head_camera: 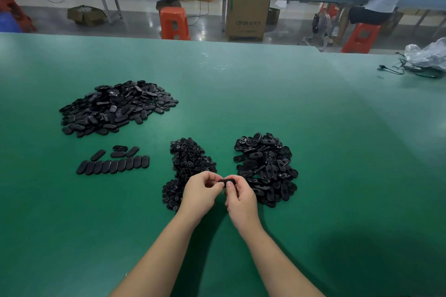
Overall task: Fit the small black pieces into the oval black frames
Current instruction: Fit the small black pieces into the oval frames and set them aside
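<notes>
Both hands, left hand (pixel 201 190) and right hand (pixel 239 196), pinch one oval frame (pixel 225 181) (black).

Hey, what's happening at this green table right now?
A person is assembling small plastic parts. Both the left hand and right hand pinch one oval black frame between them, just above the table. A heap of small black pieces and a heap of open frames lie just beyond. To the left are a neat row and a big pile of oval parts.

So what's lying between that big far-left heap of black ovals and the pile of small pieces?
In the head view: a neat row of black oval pieces, with four loose ones behind, on green table.
</notes>
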A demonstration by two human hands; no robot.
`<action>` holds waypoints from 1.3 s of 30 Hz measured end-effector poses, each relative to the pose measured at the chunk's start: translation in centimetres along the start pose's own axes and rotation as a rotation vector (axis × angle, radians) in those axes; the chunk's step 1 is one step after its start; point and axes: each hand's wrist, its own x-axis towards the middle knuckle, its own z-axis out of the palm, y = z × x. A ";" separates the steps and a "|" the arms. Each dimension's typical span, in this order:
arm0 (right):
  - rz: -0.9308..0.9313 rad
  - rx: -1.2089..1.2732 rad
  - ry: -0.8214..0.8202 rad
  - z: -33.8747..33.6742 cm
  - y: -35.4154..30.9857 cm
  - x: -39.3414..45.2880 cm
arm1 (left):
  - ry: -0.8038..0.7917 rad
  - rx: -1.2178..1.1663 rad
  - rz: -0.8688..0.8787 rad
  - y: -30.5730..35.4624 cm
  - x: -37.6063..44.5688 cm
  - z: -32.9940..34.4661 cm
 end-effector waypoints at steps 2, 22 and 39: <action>0.003 -0.009 -0.008 0.0 0.1 0.1 | -0.004 0.026 0.006 -0.1 0.0 0.0; -0.023 0.033 0.018 0.0 0.6 0.4 | 0.075 0.158 0.012 0.7 -0.4 0.7; -0.001 0.023 -0.002 0.1 0.4 0.4 | -0.011 0.521 0.417 -0.3 -0.6 -0.5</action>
